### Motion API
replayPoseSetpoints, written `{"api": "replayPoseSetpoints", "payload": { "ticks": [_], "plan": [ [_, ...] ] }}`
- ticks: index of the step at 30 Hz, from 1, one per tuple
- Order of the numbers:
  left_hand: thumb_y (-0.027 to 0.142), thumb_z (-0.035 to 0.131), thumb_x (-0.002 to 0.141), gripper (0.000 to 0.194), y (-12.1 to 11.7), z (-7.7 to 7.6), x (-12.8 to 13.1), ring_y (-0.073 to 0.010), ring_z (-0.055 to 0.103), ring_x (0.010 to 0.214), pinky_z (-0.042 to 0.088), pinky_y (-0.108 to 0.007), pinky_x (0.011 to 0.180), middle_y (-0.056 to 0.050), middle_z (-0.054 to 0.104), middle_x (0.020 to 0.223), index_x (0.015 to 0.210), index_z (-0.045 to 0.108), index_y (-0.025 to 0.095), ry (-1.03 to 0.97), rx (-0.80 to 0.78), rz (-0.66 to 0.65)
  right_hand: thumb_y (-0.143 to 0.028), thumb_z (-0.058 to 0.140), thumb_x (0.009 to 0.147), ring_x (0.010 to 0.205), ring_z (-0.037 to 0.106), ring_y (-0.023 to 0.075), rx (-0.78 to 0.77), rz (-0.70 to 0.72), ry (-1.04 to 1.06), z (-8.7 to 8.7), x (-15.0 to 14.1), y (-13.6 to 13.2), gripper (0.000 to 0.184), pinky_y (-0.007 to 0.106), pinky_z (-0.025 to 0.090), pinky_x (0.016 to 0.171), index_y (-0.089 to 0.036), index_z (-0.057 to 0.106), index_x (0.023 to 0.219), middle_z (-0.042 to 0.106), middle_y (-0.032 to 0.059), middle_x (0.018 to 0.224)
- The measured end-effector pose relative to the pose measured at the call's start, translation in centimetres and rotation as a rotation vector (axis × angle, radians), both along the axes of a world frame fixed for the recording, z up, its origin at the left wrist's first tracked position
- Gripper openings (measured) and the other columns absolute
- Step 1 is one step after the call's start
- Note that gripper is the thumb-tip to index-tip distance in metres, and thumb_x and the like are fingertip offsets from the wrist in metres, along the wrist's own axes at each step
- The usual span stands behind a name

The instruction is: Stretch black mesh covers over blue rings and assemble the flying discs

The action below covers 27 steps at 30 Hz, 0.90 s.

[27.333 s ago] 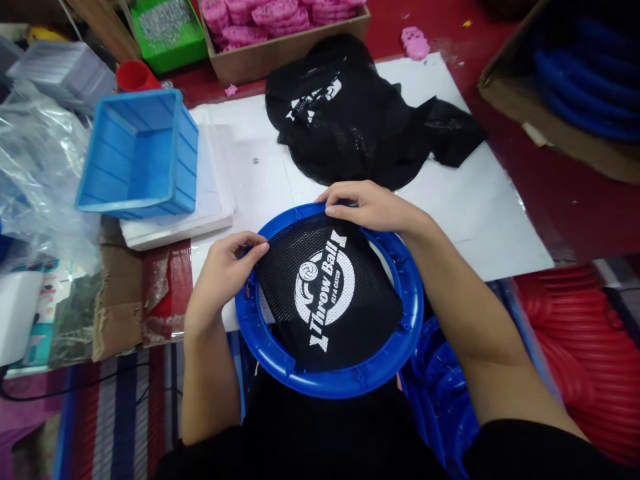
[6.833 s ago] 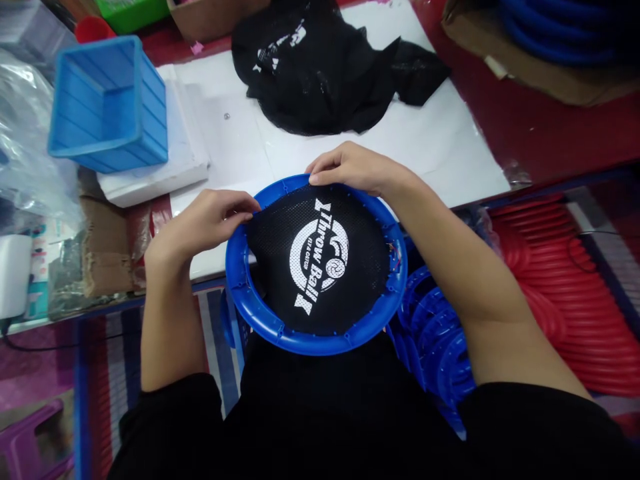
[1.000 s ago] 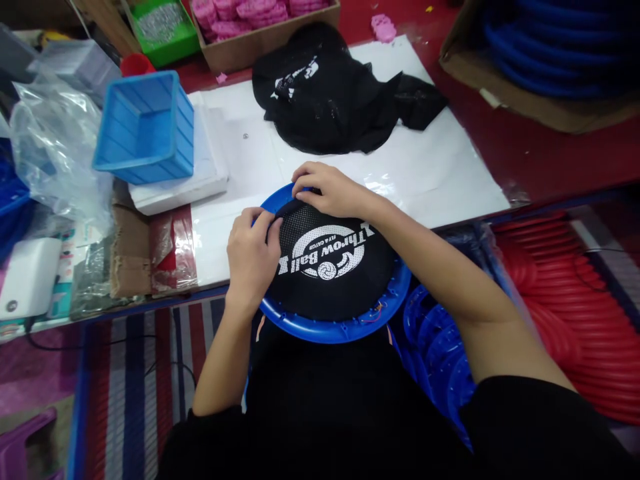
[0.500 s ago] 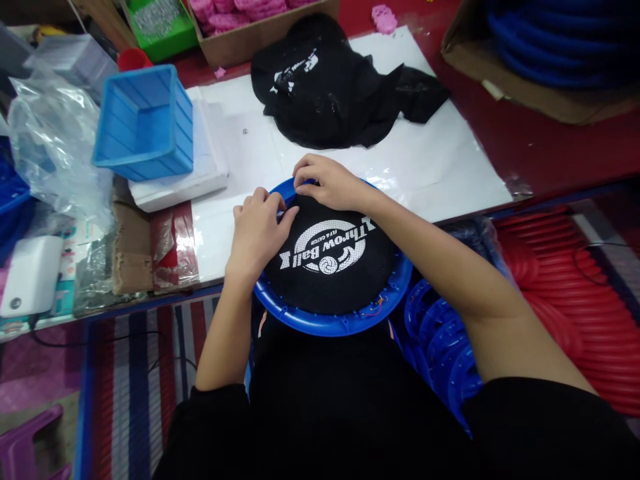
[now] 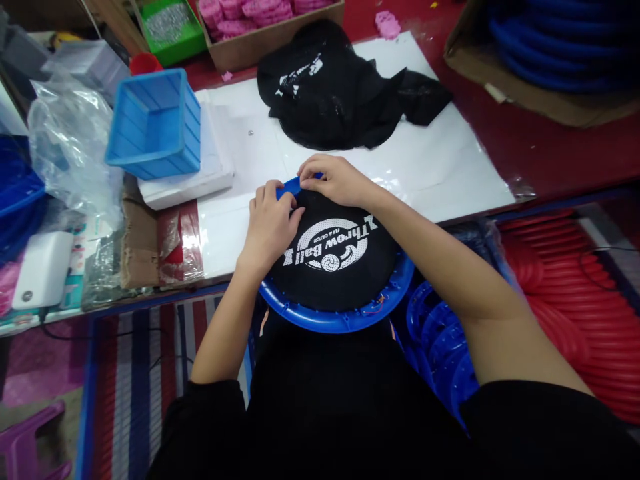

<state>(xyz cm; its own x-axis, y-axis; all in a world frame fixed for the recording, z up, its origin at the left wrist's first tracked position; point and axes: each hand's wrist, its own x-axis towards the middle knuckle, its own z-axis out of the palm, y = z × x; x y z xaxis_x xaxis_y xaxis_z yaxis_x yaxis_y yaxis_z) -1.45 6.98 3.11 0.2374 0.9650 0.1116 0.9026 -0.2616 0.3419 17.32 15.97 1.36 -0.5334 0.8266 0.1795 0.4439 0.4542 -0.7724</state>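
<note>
A blue plastic ring (image 5: 340, 319) rests against the table's near edge, with a black mesh net (image 5: 340, 280) printed "Throw Ball" stretched across it. My left hand (image 5: 270, 223) is closed, its fingers pressing the net's edge at the ring's far left rim. My right hand (image 5: 337, 179) is closed too, pinching the mesh at the far rim, right beside the left. A short piece of blue rim shows between the two hands.
A pile of black mesh nets (image 5: 345, 100) lies on the white sheet (image 5: 450, 167) behind. A blue bin (image 5: 155, 127) stands at the left on white foam. Boxes of pink parts (image 5: 260, 20) and blue rings (image 5: 560, 47) are at the back. Red rings (image 5: 565, 293) and blue rings (image 5: 440, 347) are stacked on the right.
Over the long span the ring has been turned, the logo rotating. In the last second both hands have drawn closer together at the far rim, the left moving up and right.
</note>
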Motion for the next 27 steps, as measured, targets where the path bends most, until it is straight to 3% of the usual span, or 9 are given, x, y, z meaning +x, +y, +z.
{"api": "replayPoseSetpoints", "payload": {
  "ticks": [11,18,22,27],
  "plan": [
    [0.020,0.046,0.107,0.021,-0.7,-0.4,-0.6,-0.0354,0.061,0.123,0.047,-0.050,0.104,-0.016,0.072,0.124,0.117,0.065,0.021,0.132,0.032,-0.078,-0.025,0.055,0.099,0.117,0.064,0.0303,0.152,0.110,-0.089,-0.5,0.0,-0.1,0.020,0.052,0.051,0.111,-0.024,0.075,0.095,0.071,0.0128,0.122],
    [0.020,0.045,0.107,0.026,-0.6,-0.2,-0.8,-0.0332,0.065,0.120,0.048,-0.049,0.106,-0.016,0.073,0.127,0.128,0.061,0.020,0.113,-0.005,-0.082,-0.026,0.052,0.102,0.122,0.062,0.0316,0.175,0.149,-0.124,-0.3,0.2,-0.2,0.025,0.053,0.049,0.114,-0.022,0.076,0.099,0.068,0.0157,0.127],
    [0.027,0.051,0.109,0.023,-1.1,-0.2,-0.9,-0.0369,0.058,0.138,0.048,-0.052,0.115,-0.020,0.065,0.145,0.122,0.066,0.016,0.116,0.003,-0.121,-0.025,0.057,0.101,0.119,0.064,0.0296,0.141,0.132,-0.082,-0.4,0.4,-0.1,0.019,0.051,0.051,0.113,-0.024,0.076,0.096,0.070,0.0114,0.124],
    [0.041,0.065,0.104,0.035,-1.6,-0.3,-0.6,-0.0460,0.040,0.158,0.042,-0.063,0.124,-0.028,0.043,0.168,0.124,0.065,0.011,0.105,-0.008,-0.137,-0.024,0.059,0.102,0.115,0.065,0.0297,0.211,0.125,-0.044,-1.2,0.3,-0.1,0.018,0.050,0.052,0.108,-0.022,0.076,0.097,0.071,0.0122,0.120]
  ]
}}
